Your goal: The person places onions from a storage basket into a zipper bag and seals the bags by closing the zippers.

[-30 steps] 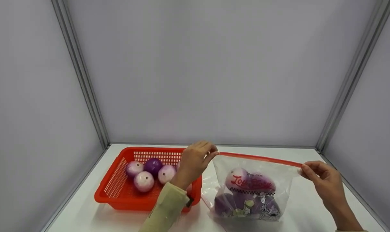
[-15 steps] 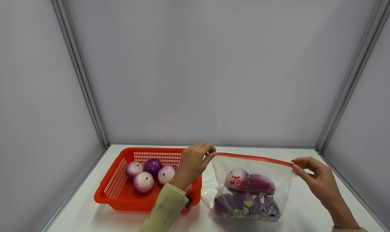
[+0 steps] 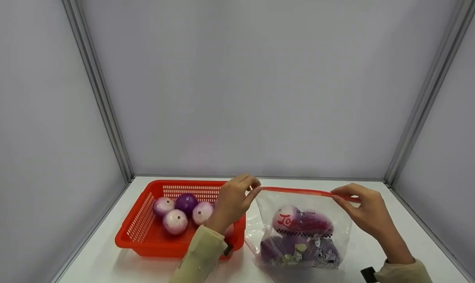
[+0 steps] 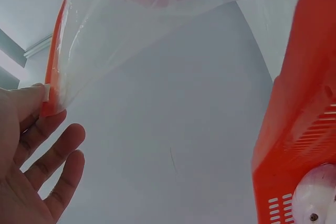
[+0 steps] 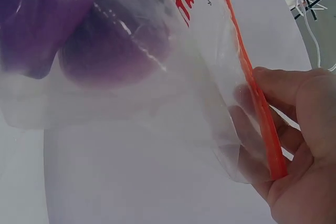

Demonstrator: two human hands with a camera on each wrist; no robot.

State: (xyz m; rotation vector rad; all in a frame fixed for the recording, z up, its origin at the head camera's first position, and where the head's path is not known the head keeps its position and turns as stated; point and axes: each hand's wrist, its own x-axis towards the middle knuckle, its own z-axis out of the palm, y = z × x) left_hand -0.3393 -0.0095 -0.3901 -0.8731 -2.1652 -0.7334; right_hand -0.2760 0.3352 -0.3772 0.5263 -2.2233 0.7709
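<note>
A clear zip bag with a red top strip and printed cartoon figures stands on the table, several purple and white onions inside it. At the strip's left corner, my left hand pinches the bag between thumb and index finger; its other fingers spread apart in the left wrist view. My right hand pinches the red strip a little inward of its right end, so the end sticks out past the fingertips. The strip is stretched between both hands, above the onions.
A red plastic basket with more onions stands left of the bag, partly behind my left forearm. More clear plastic bags lie flat between basket and bag. Grey walls enclose the white table.
My right hand has slid left along the red strip, from its right end toward the middle. My left hand keeps its pinch and has shifted only slightly left.
</note>
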